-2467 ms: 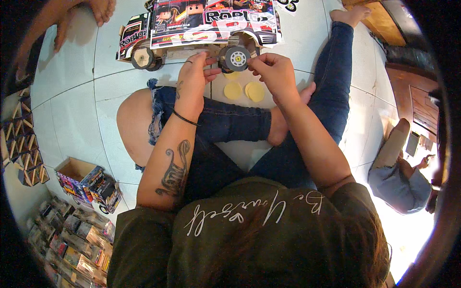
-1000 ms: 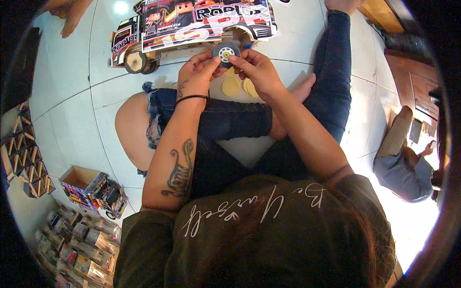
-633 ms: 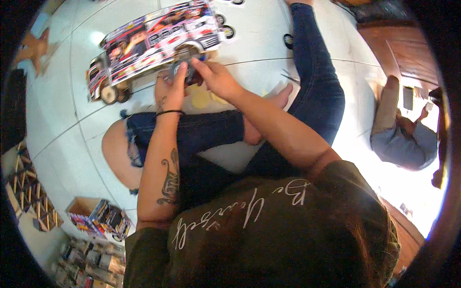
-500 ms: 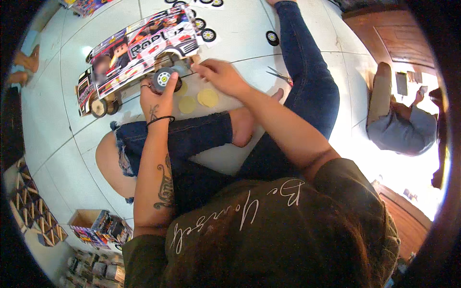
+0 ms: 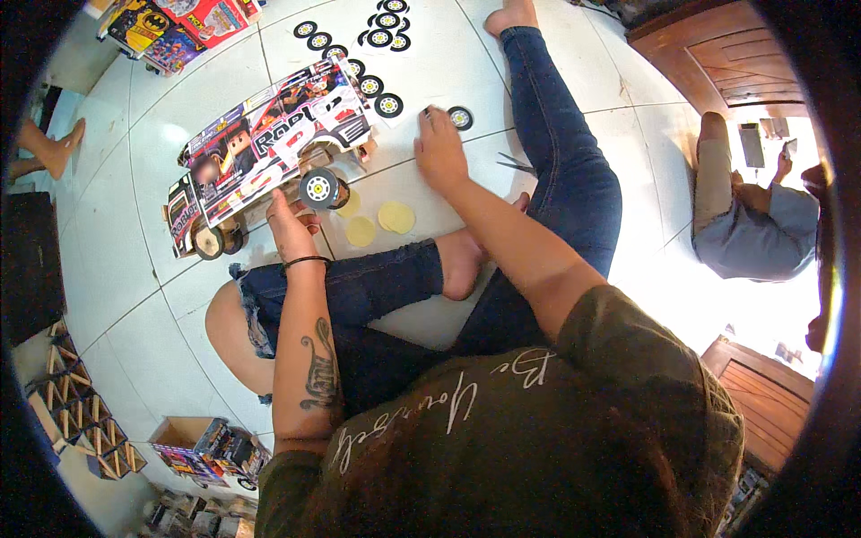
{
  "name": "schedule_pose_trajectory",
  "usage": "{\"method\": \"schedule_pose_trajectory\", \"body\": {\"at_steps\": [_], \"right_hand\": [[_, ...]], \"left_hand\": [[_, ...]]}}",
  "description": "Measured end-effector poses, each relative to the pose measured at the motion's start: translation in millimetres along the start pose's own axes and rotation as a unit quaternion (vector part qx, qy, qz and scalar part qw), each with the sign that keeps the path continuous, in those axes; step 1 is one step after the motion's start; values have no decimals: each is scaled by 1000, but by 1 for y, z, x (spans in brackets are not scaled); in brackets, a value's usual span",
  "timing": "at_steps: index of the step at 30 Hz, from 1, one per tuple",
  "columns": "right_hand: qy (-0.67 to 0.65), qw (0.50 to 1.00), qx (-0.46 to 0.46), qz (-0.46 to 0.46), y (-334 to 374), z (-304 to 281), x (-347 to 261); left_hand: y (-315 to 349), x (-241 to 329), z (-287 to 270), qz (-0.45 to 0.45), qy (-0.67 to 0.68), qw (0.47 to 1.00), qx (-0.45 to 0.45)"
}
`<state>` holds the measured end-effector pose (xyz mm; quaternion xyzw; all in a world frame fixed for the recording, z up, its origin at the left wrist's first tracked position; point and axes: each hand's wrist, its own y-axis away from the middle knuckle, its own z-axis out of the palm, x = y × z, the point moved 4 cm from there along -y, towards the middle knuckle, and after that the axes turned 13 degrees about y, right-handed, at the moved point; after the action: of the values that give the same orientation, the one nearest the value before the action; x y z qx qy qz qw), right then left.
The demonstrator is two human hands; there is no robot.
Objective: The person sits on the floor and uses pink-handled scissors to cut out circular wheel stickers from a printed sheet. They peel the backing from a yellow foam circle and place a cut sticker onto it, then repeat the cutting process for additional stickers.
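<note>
Toy truck (image 5: 273,143) on tiled floor (image 5: 99,242); tile runs wide off its left end. Left hand (image 5: 294,224) loosely curled by mounted wheel (image 5: 318,188). Right hand (image 5: 439,148) outstretched beside loose wheel disc (image 5: 460,118), grip unclear.

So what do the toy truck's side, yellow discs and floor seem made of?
Toy truck's side: probably smooth printed paper or card, judging by its flat graphics. Yellow discs: perhaps matte paper or card; they lie flat without shine. Floor: likely smooth ceramic tile, given its pale panels and dark joints.
</note>
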<state>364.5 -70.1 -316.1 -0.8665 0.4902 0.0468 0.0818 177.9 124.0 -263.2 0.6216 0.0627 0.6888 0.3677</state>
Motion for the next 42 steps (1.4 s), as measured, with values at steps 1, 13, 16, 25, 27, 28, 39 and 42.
{"method": "schedule_pose_trajectory", "body": {"at_steps": [1, 13, 16, 25, 27, 28, 39, 42], "right_hand": [[-34, 997, -61, -32, 3, 0, -8], [-33, 972, -65, 222, -11, -23, 25], [-111, 951, -147, 247, -16, -18, 37], [-74, 969, -163, 169, -39, -11, 43], [-151, 953, -174, 194, -47, -21, 51], [-167, 944, -178, 223, -45, -30, 54], [-258, 913, 52, -312, 100, -184, -64], [-303, 910, 19, -284, 102, -184, -72]], "left_hand": [[-1, -1, -4, -15, 29, 999, 24], [4, 3, -4, -5, 74, 996, 46], [7, 5, -2, 3, 63, 997, 45], [13, 4, -13, 8, 83, 994, 66], [26, 8, -14, 29, 108, 992, 60], [36, 9, -15, 26, 123, 990, 70], [123, -22, 33, -170, 111, 928, -314], [118, -14, 25, -48, 12, 955, -292]]}}
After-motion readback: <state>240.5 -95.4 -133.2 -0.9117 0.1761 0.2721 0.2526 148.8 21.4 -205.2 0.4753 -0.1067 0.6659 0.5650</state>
